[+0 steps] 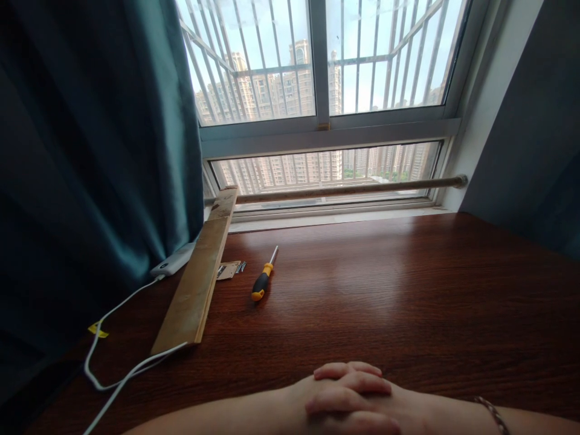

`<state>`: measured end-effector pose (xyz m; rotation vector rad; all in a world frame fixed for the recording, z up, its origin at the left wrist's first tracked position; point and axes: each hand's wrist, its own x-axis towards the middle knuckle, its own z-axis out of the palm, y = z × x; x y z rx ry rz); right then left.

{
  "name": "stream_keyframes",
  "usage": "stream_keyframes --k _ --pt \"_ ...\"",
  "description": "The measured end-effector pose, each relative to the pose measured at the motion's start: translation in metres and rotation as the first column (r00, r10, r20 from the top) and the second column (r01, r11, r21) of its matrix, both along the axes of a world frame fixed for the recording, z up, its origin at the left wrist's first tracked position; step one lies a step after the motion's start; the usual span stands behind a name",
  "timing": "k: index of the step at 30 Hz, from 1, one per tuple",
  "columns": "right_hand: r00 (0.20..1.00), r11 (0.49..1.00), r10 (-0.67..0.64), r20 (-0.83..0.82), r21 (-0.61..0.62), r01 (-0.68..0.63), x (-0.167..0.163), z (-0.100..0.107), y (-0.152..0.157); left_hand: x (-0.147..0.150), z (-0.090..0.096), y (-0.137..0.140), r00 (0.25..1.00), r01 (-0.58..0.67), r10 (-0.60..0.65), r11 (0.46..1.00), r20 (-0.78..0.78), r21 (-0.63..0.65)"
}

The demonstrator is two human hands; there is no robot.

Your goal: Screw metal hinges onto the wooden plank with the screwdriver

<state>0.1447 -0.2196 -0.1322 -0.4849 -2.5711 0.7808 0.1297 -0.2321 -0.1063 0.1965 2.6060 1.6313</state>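
Observation:
At the bottom edge, my left hand (304, 394) and my right hand (401, 403) are clasped, their fingers interlaced and curled over each other. No object shows in either hand; the palms are hidden. Both rest by the near side of the dark reddish-brown wooden table (385, 302). Farther off lies a yellow-and-black screwdriver (261, 283), its shaft pointing toward the window. Left of it, several small screws (241, 267) lie beside a small piece of cardboard (228, 270). A long wooden board (194, 281) lies lengthwise, partly hiding the cardboard.
Left of the board are a white device (174, 260) resembling a power strip, a white cable (124, 302) and a yellow tag (98, 330). A dark teal curtain (149, 133) hangs left. A horizontal pole (348, 190) crosses before the barred window (321, 127); a wall (521, 139) stands right.

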Motion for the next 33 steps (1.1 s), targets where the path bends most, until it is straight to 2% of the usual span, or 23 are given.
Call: stream_keyframes --k 4,7,11,13,15,19,21,24,26,30,33 --pt "0.997 0.993 0.064 0.035 -0.103 -0.060 0.009 0.013 0.000 -0.009 0.001 -0.007 0.989 0.061 -0.072 0.994 0.131 0.086" --pt "0.998 0.994 0.052 0.048 -0.103 -0.046 0.012 0.022 -0.002 -0.011 0.005 -0.010 0.971 0.094 -0.129 0.980 0.201 0.174" --pt "1.000 0.999 -0.010 0.004 -0.050 0.010 0.010 0.023 -0.004 -0.003 0.012 -0.004 0.994 -0.024 0.014 0.995 0.104 0.094" --pt "1.000 1.000 -0.005 0.006 -0.008 0.005 0.008 0.017 -0.003 -0.001 0.015 -0.004 0.997 -0.048 0.043 0.996 0.062 0.071" --pt "1.000 1.000 0.002 0.020 0.030 -0.002 0.004 0.011 -0.002 -0.006 0.016 -0.007 0.997 0.015 -0.021 0.997 0.079 0.070" --pt "0.997 0.992 -0.030 0.077 0.125 0.020 -0.006 0.005 0.000 -0.022 0.016 -0.021 0.928 0.276 -0.299 0.952 0.221 0.130" --pt "0.996 0.987 -0.041 0.085 0.160 0.027 -0.007 0.007 0.000 -0.026 0.015 -0.024 0.901 0.290 -0.323 0.945 0.289 0.154" --pt "0.996 0.985 -0.028 0.086 0.170 0.013 -0.003 0.014 -0.003 -0.025 0.011 -0.020 0.914 0.252 -0.278 0.960 0.297 0.125" --pt "0.997 0.986 -0.014 0.082 0.168 0.000 0.000 0.019 -0.004 -0.022 0.008 -0.014 0.944 0.190 -0.200 0.980 0.261 0.066" --pt "0.997 0.987 -0.036 0.061 0.160 0.026 0.002 0.019 -0.005 -0.016 0.003 -0.005 0.989 0.008 -0.016 0.998 0.149 0.057" --pt "0.994 0.979 -0.080 0.071 0.194 0.065 -0.003 0.013 -0.004 -0.011 0.004 -0.003 0.999 -0.034 0.033 0.999 0.021 0.041"
